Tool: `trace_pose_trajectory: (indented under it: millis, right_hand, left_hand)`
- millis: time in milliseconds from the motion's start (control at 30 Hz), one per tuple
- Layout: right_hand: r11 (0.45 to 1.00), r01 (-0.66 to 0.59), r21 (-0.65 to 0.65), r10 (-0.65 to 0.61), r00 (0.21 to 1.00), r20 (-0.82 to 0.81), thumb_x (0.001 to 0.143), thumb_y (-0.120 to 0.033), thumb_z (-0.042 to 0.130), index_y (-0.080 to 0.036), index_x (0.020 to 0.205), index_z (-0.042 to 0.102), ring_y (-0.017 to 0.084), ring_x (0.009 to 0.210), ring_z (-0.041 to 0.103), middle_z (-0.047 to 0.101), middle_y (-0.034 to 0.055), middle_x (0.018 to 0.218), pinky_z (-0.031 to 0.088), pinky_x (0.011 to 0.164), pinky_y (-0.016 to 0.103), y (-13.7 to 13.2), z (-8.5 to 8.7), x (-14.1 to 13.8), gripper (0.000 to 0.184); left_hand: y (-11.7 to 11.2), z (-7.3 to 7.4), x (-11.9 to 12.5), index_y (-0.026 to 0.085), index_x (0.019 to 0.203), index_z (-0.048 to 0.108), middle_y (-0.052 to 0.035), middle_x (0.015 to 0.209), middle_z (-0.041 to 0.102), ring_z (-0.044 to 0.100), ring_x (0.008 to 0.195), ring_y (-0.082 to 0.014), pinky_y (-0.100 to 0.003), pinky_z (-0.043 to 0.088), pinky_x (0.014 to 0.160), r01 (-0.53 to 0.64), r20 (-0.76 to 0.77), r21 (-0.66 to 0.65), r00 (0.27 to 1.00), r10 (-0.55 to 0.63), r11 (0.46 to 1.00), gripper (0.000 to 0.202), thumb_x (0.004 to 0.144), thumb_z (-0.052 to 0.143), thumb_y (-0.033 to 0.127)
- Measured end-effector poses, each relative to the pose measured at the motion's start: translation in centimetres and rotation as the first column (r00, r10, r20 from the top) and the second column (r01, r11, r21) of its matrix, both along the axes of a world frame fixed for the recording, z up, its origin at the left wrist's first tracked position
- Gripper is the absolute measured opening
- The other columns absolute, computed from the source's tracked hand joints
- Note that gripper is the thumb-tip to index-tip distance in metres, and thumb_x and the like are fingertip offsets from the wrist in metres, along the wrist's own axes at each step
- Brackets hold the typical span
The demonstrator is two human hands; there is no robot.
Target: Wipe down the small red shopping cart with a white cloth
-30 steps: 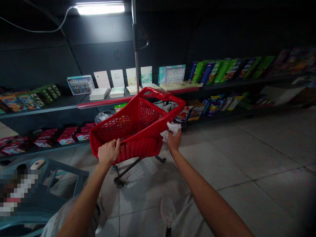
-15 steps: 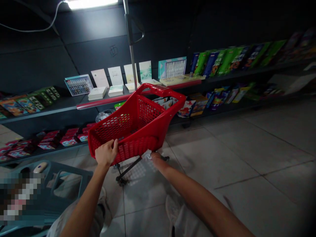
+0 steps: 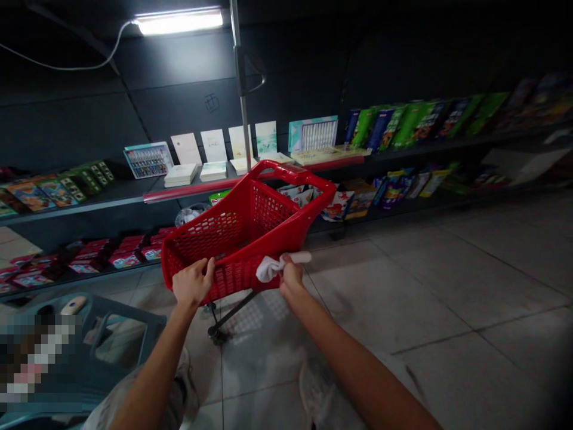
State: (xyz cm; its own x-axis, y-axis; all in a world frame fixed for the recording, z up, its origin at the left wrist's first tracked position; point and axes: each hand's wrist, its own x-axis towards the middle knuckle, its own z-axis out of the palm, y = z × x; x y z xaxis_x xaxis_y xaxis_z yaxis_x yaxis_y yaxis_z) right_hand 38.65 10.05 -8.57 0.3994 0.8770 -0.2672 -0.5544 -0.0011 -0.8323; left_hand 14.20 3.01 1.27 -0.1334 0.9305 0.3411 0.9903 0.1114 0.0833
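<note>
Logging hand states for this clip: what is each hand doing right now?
Left hand: closed on the near rim of the red shopping cart.
Right hand: closed, holding a white cloth.

This is a stationery shop: long dark wall shelves [image 3: 89, 206] display boxed paint sets [image 3: 148, 160], notebooks [image 3: 181, 175] and colourful packaged goods [image 3: 394, 126], with a red wheeled shopping cart [image 3: 233, 242] on the tiled floor [image 3: 385, 286] just before the shelves.

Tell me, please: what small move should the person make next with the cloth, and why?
Probably the right hand should slide the cloth along the cart wall, because the cloth already sits against that red wall, and the left hand holds the rim, which likely keeps the cart steady.
</note>
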Motion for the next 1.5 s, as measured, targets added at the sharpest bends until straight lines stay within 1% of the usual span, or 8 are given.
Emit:
trace_pose_trajectory:
  millis: [133, 267, 367, 733, 900, 1133, 1267, 1500]
  right_hand:
    - [0.913, 0.312, 0.261, -0.406, 0.741, 0.535, 0.085, -0.038, 0.053, -0.018, 0.121, 0.051, 0.024, 0.114, 0.062, 0.062, 0.0141, 0.124, 0.051, 0.103, 0.041, 0.2, 5.5, 4.3, 0.041]
    - [0.819, 0.242, 0.520, -0.573, 0.344, 0.743, 0.093, -0.035, 0.047, -0.013, 0.129, 0.051, 0.030, 0.126, 0.055, 0.055, 0.0224, 0.130, 0.044, 0.110, 0.049, -0.9, 9.5, 7.5, 0.043]
    - [0.801, 0.126, 0.585, -0.598, 0.210, 0.773, 0.094, -0.032, 0.046, -0.012, 0.130, 0.055, 0.034, 0.129, 0.051, 0.055, 0.0229, 0.126, 0.040, 0.112, 0.054, -2.0, 10.6, 8.5, 0.042]
    - [0.803, -0.181, 0.568, -0.588, -0.084, 0.804, 0.088, -0.019, 0.047, -0.016, 0.132, 0.060, 0.037, 0.142, 0.040, 0.042, 0.0200, 0.149, 0.036, 0.117, 0.055, -4.0, 11.9, 10.1, 0.046]
    - [0.816, -0.300, 0.494, -0.561, -0.211, 0.800, 0.084, -0.018, 0.055, -0.020, 0.119, 0.067, 0.036, 0.134, 0.048, 0.051, 0.0148, 0.144, 0.041, 0.114, 0.055, -5.1, 15.9, 11.6, 0.037]
    - [0.810, -0.362, 0.461, -0.541, -0.162, 0.825, 0.084, -0.021, 0.059, -0.019, 0.123, 0.066, 0.033, 0.136, 0.048, 0.047, 0.0141, 0.146, 0.042, 0.116, 0.050, -3.9, 22.0, 14.3, 0.040]
    - [0.801, -0.566, 0.194, -0.378, -0.227, 0.897, 0.089, -0.026, 0.056, -0.019, 0.121, 0.070, 0.030, 0.129, 0.057, 0.057, 0.0130, 0.139, 0.047, 0.111, 0.046, -3.3, 21.9, 14.0, 0.036]
    - [0.628, -0.760, -0.166, -0.167, -0.341, 0.925, 0.092, -0.022, 0.054, -0.018, 0.114, 0.077, 0.024, 0.116, 0.067, 0.073, 0.0115, 0.122, 0.049, 0.105, 0.038, -3.7, 23.2, 10.2, 0.032]
  left_hand:
    - [0.0, -0.3, -0.4, 0.022, 0.074, 0.065, -0.0056, 0.081, 0.074, 0.064, 0.073, -0.0193, -0.029, 0.017, 0.060, 0.011, 0.004, 0.031, 1.000, -0.011, 0.999, 0.053, 0.102, 0.036, 0.057]
    - [-0.2, -0.3, -0.4, 0.021, 0.074, 0.065, -0.0054, 0.081, 0.075, 0.065, 0.073, -0.0184, -0.029, 0.017, 0.060, 0.038, 0.021, 0.055, 0.999, -0.040, 0.998, 0.053, 0.103, 0.036, 0.055]
    - [-0.2, -0.4, -0.5, 0.021, 0.072, 0.065, -0.0045, 0.081, 0.075, 0.064, 0.072, -0.0174, -0.029, 0.017, 0.060, 0.058, 0.026, 0.070, 0.998, -0.060, 0.996, 0.052, 0.102, 0.037, 0.054]
    - [0.2, -1.0, -3.4, 0.023, 0.070, 0.067, -0.0029, 0.080, 0.076, 0.067, 0.078, -0.0182, -0.029, 0.027, 0.062, 0.132, 0.038, 0.100, 0.990, -0.137, 0.986, 0.048, 0.102, 0.042, 0.049]
    - [0.6, -1.4, -5.0, 0.023, 0.065, 0.067, -0.0041, 0.080, 0.073, 0.064, 0.094, -0.0206, -0.031, 0.042, 0.076, 0.245, 0.044, 0.234, 0.964, -0.262, 0.941, 0.047, 0.102, 0.045, 0.044]
    - [0.9, -1.0, -7.2, 0.024, 0.076, 0.073, -0.0067, 0.125, 0.068, 0.044, 0.135, -0.0337, -0.054, 0.031, 0.114, 0.157, 0.042, 0.477, 0.979, -0.201, 0.865, 0.020, 0.089, 0.065, 0.037]
    - [0.3, 0.0, -5.2, 0.024, 0.104, 0.071, -0.0101, 0.135, 0.060, 0.037, 0.143, -0.0343, -0.058, 0.027, 0.118, 0.056, 0.117, 0.533, 0.983, -0.139, 0.844, 0.018, 0.090, 0.061, 0.028]
    - [-1.7, 0.1, 1.9, 0.024, 0.140, 0.052, -0.0091, 0.141, 0.059, 0.045, 0.141, -0.0265, -0.052, 0.037, 0.120, 0.489, 0.091, 0.479, 0.798, -0.596, 0.729, 0.045, 0.095, 0.052, 0.022]
